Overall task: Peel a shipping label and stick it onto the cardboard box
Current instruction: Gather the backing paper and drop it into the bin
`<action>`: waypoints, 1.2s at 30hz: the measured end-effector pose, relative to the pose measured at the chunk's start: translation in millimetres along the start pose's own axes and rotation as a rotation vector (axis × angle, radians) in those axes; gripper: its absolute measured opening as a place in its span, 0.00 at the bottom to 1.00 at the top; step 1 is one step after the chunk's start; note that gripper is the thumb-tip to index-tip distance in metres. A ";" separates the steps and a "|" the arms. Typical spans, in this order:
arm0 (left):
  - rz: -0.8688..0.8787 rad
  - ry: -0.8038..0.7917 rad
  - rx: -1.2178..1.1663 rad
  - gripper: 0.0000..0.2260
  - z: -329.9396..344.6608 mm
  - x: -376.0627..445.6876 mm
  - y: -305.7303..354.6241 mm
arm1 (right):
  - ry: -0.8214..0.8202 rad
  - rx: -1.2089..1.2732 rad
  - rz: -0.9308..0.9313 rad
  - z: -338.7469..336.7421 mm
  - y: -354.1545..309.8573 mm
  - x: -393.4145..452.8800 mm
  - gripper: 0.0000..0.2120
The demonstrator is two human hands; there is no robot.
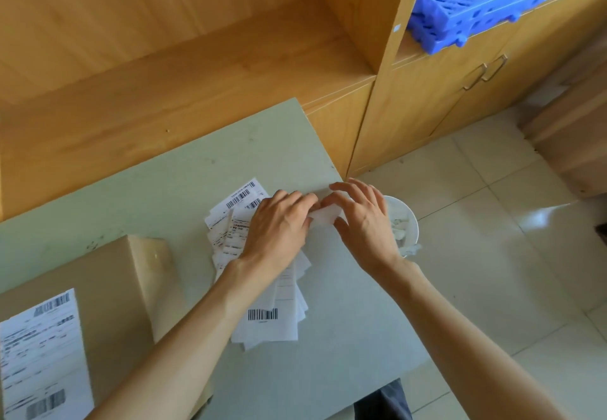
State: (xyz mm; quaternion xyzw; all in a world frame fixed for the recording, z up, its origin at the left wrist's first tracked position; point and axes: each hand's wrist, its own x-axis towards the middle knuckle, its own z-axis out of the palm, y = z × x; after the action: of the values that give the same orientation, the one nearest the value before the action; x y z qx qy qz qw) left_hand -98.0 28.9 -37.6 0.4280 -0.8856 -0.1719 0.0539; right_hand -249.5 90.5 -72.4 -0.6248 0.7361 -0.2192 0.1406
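A shipping label (323, 215), plain white, sits pinched between both hands above the desk (184, 173). The left hand (279, 226) and right hand (364, 222) each close a grip on it, over a loose pile of labels (262, 321). The cardboard box (108, 275), one label (39, 354) already stuck on, stands at the left.

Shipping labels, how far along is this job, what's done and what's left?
Done: one label already lies stuck on the cardboard box. In hand: the left hand and right hand pinch a white sheet between them above the loose label pile, apparently peeling it. Left: finish peeling and stick it down.
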 end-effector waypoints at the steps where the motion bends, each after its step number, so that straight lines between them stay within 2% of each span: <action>1: 0.011 0.020 -0.003 0.11 2.4 9.5 8.2 | 0.027 0.012 0.011 -6.9 9.7 1.8 0.16; 5: 0.056 0.068 0.001 0.13 6.7 43.2 35.9 | 0.100 0.018 0.035 -31.3 41.2 9.8 0.11; 9: 0.128 0.079 0.049 0.11 13.2 82.6 75.6 | 0.100 0.009 0.076 -61.1 82.1 16.6 0.05; 15: 0.199 0.086 0.129 0.14 33.2 129.6 132.4 | 0.037 0.051 0.196 -101.0 140.1 22.2 0.13; 21: 0.210 0.033 0.193 0.10 58.3 164.4 172.3 | 0.000 0.076 0.248 -126.5 191.8 26.1 0.10; 23: 0.201 -0.006 0.196 0.11 71.6 171.1 179.2 | -0.021 0.076 0.265 -127.0 207.9 26.3 0.09; 29: 0.204 -0.197 0.230 0.14 123.8 175.1 182.0 | -0.163 0.092 0.254 -108.8 248.4 14.9 0.15; 36: 0.303 -0.513 0.480 0.19 172.7 188.3 174.8 | -0.355 0.070 0.294 -56.5 282.1 10.0 0.17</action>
State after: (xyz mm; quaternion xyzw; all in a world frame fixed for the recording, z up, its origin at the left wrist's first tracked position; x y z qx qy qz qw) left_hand -387.3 27.7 -147.5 0.2358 -0.9387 -0.0511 -0.2464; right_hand -520.6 123.8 -163.4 -0.5343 0.7749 -0.1084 0.3199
